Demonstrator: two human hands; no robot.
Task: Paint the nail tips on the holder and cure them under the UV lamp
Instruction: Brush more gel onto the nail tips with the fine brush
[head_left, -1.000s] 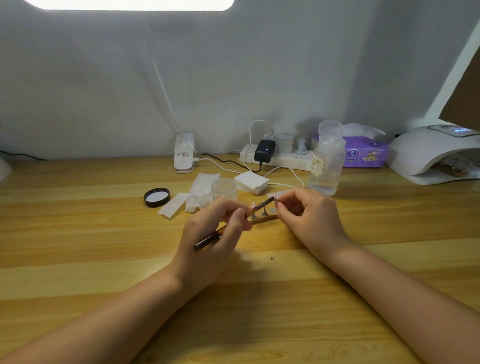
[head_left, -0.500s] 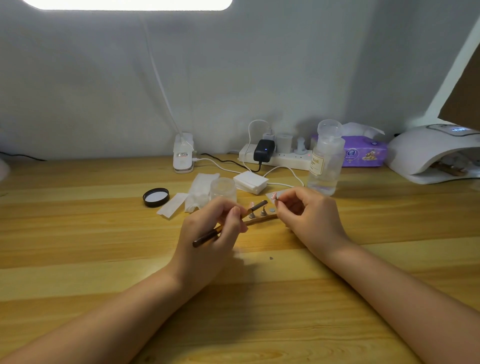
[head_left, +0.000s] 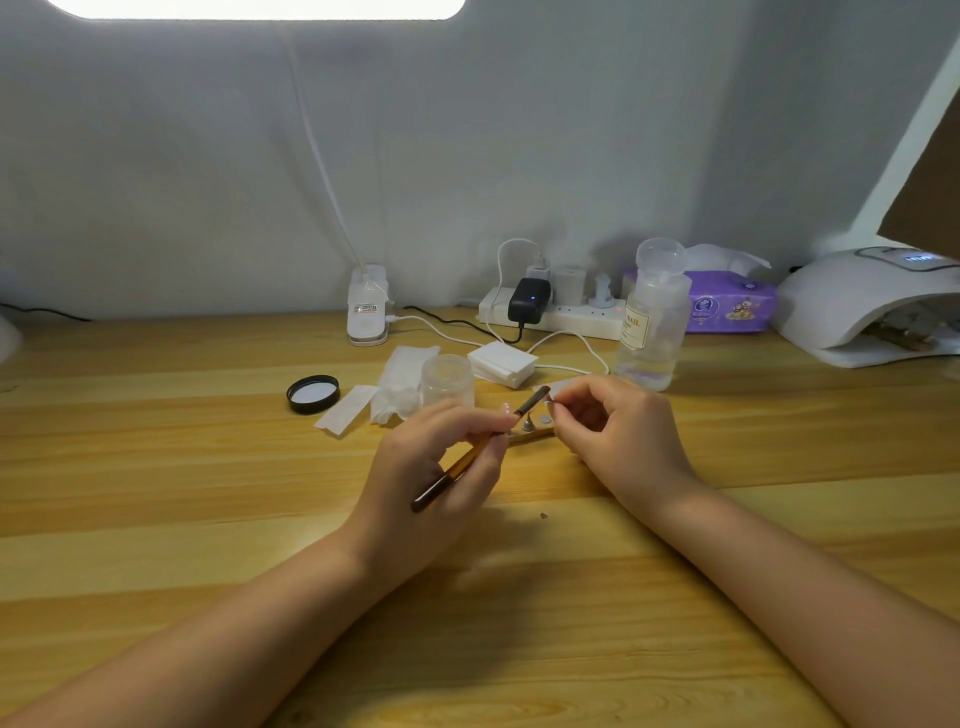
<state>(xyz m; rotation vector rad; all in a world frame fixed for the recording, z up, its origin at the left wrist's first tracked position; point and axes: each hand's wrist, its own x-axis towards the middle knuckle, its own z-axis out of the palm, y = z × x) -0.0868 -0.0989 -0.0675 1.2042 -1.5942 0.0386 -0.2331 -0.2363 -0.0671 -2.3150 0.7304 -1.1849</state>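
- I see the wooden table (head_left: 208, 519), pale planks with long grain, under everything.
- At far right stands the UV lamp (head_left: 862, 306), a smooth white plastic arch; something lies inside it, but I cannot tell what.
- My left hand (head_left: 415, 493) has its fingers curled round a slim brush (head_left: 478, 452), amber mid-shaft, dark ends, angled up to the right.
- My right hand (head_left: 623, 441) pinches a tiny nail tip (head_left: 549, 401) between thumb and forefinger, the other fingers curled; the brush's end is right at it.
- A clear plastic bottle (head_left: 652, 322) with a domed cap stands beyond my right hand.
- A small translucent jar (head_left: 448, 376) sits by crumpled white wipes (head_left: 400, 384).
- The holder (head_left: 527, 436), a thin wooden strip with little metal pegs, lies between my hands.
- A round black lid (head_left: 312, 394) lies left of the wipes.
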